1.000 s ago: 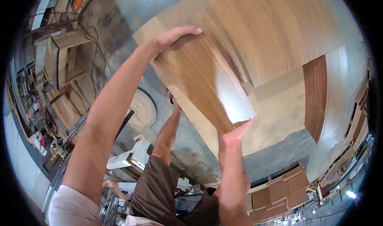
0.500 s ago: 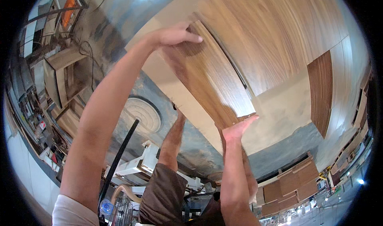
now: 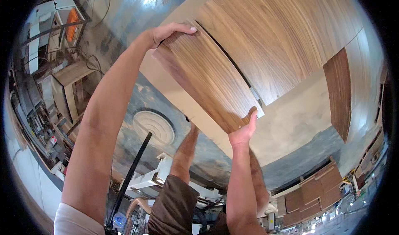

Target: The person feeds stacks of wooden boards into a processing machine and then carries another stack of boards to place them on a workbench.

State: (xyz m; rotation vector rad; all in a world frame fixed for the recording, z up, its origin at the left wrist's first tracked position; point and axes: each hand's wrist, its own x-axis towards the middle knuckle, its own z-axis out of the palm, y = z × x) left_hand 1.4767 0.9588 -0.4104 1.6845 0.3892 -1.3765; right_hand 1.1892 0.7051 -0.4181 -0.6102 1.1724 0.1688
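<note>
Scuffed blue-grey floor [image 3: 299, 160] shows around a big beige sheet [image 3: 299, 106], and I watch it all from the head camera, reading the clock from the middle of the view. At 1 o'clock a wide wood-grain panel [image 3: 270, 40] lies over the sheet. Toward 3 o'clock I see a dark brown board [image 3: 338, 96], with a pale panel [image 3: 366, 69] along its outer side.

Just above the middle is the narrow board [image 3: 203, 73], slanting from 11 o'clock toward 4 o'clock. Its long edge runs just beside the wide panel, a thin dark gap between them. I cannot tell whether it rests on the sheet or is held above it.

My left hand [image 3: 170, 32], at 11 o'clock, is closed round the far end, thumb reaching over the top; its other fingers are mostly hidden. My right hand [image 3: 242, 132], at 4 o'clock, clasps the near end, thumb raised against the top face; how its fingers bend underneath, I cannot see.

A round white lid [image 3: 153, 129] sits at 8 o'clock, near the end of a black bar [image 3: 133, 166]. Between 9 and 10 o'clock stands an open wooden box [image 3: 62, 96].
</note>
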